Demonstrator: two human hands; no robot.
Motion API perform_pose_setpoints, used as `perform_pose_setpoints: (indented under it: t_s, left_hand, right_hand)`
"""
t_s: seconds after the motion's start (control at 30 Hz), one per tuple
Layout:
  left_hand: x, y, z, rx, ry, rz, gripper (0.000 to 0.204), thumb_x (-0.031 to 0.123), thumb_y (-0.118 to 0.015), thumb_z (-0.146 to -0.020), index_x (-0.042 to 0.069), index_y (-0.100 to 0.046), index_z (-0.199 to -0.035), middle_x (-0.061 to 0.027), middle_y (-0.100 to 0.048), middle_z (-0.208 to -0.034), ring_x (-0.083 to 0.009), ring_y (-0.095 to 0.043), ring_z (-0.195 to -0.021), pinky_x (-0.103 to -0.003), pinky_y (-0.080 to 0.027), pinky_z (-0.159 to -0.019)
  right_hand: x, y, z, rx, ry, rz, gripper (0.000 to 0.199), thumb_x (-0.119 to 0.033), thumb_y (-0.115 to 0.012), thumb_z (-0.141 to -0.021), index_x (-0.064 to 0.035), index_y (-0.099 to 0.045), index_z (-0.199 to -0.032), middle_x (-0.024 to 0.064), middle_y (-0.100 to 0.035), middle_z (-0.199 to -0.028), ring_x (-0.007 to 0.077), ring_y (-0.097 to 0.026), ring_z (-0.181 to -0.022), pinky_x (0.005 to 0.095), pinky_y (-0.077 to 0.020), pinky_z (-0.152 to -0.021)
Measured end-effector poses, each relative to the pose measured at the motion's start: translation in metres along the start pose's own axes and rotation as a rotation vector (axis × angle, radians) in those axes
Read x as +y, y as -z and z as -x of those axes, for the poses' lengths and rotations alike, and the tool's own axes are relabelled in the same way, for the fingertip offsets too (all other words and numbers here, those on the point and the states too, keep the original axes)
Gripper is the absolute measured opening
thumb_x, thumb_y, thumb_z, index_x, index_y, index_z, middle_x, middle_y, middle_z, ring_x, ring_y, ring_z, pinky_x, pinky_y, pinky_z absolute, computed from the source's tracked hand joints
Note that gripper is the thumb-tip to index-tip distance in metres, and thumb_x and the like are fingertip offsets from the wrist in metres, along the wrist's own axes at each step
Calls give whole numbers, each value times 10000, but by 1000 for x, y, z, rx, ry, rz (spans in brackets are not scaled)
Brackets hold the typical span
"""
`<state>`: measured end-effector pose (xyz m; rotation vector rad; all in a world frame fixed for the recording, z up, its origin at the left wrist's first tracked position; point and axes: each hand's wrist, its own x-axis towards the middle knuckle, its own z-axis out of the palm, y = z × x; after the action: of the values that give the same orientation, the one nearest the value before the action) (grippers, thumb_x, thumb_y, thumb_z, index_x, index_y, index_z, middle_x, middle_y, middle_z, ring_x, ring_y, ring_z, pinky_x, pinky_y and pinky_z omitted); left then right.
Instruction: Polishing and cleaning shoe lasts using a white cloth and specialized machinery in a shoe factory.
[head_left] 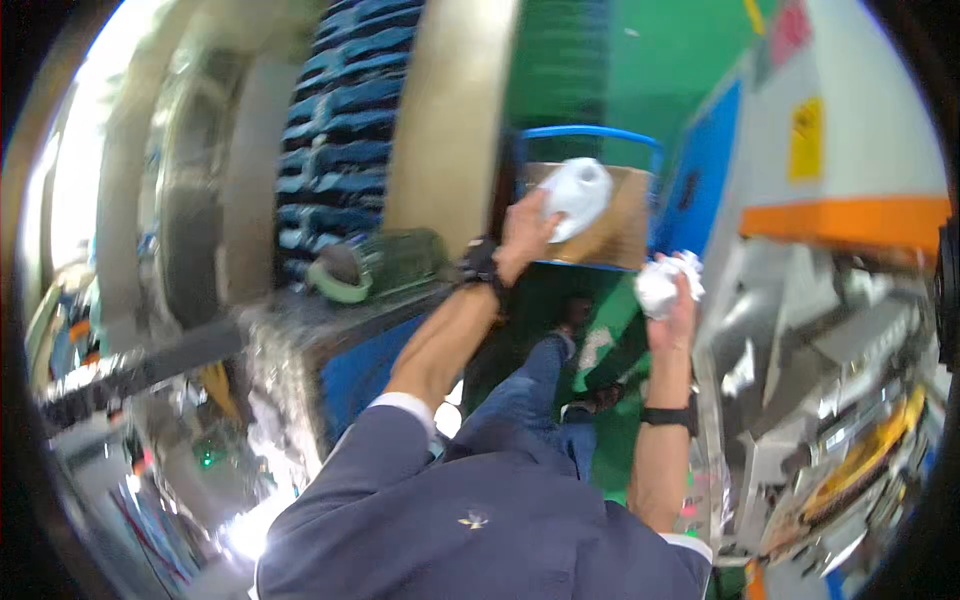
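My left hand [520, 240] is raised and grips a white moulded plastic piece [580, 195], held up in front of a cardboard box. My right hand [678, 300] is closed around a crumpled white wad of paper or cloth [662, 282], a little lower and to the right. A dark watch band sits on each wrist. My navy jacket sleeves are pushed up, and my blue-jeaned legs and shoes show below on the green floor.
A blue-framed cart carrying a cardboard box [620, 225] stands ahead. A stack of blue crates [340, 130] rises at the left behind a beige column [450, 120]. A grey and orange machine [840, 220] with metal parts fills the right side.
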<state>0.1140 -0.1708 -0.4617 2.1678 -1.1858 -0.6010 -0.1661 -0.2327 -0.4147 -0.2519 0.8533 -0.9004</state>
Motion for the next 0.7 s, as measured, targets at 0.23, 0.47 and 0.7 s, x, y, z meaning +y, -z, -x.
perform_pose_setpoints:
  t_s: [0.23,0.47,0.7]
  left_hand:
    - [9,-29,10,71,168,33,509,241,-702,-736,48,-625,-1201,-220,-671,-1150,-428,-646,-1024,-480,-517,-934]
    - [73,10,103,215,472,284,381,265,-725,-745,12,-650,-1020,-253,-689,-1024,-413,-663,-1002,-490,-516,-873]
    - [140,95,273,239,487,351,501,396,-729,-778,15,-702,-1102,-206,-709,-959,-343,-697,-927,-420,-536,-818]
  right_hand:
    - [-8,3,-4,-71,-173,92,373,-246,-580,-991,-123,-510,-1336,139,-602,-1262,324,-609,-1098,493,-535,-910]
    - [-28,-3,7,-177,-141,162,337,-246,-535,-1005,-135,-523,-1323,108,-631,-1217,310,-613,-1100,502,-511,-928]
    - [2,-5,42,-416,-272,150,265,-239,-531,-1010,-39,-612,-1163,81,-683,-1104,246,-652,-1030,402,-519,-943]
